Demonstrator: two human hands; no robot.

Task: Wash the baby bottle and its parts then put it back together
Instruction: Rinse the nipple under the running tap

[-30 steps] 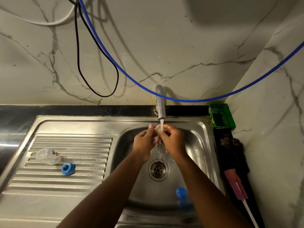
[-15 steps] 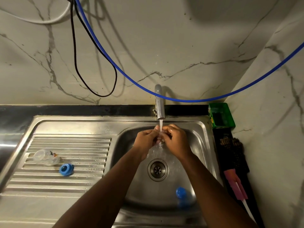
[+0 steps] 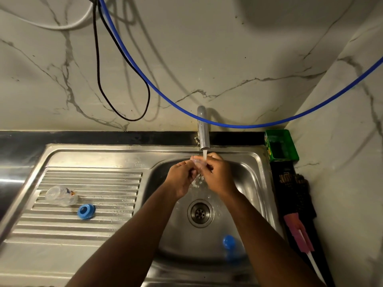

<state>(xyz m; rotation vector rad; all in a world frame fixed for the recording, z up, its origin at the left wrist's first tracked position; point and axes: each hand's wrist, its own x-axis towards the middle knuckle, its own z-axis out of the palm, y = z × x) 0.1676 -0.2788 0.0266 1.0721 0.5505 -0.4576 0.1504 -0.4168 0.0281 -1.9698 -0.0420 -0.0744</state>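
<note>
Both hands pinch 1 small clear part, prob. the teat (image 3: 198,162), right under the tap (image 3: 203,129). Left hand (image 3: 182,177) and right hand (image 3: 217,177) have fingers curled on it from 2 sides, equally near; its long axis I cannot tell. Bottle (image 3: 61,195) and blue ring (image 3: 86,211) lie well left of the tap, on the drainboard (image 3: 116,183).

Your hands (image 3: 202,177) meet under the tap (image 3: 203,131), over the basin (image 3: 248,183); bottle (image 3: 61,196) and ring (image 3: 86,211) lie left on the drainboard (image 3: 93,230).
</note>
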